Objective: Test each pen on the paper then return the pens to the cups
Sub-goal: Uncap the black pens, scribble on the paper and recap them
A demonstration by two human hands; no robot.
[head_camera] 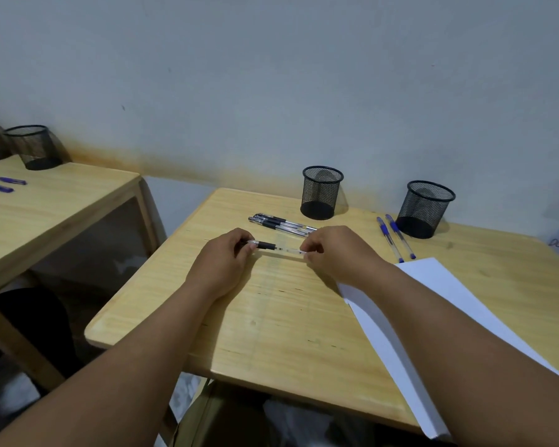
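Big wooden bench front and centre, grey wall behind. Second bench off to the left with its own mesh cups and a couple of blue pens on it. White paper lying on the right side of the main bench, partly under the right forearm. Two black mesh cups at the back: left cup and right cup, both upright, look empty. Left hand and right hand both closed in a pinch on the ends of one black-grip pen, held level just above the bench. Small bunch of black pens lying just behind the hands. Two blue pens lying beside the right cup, near the paper's top edge.
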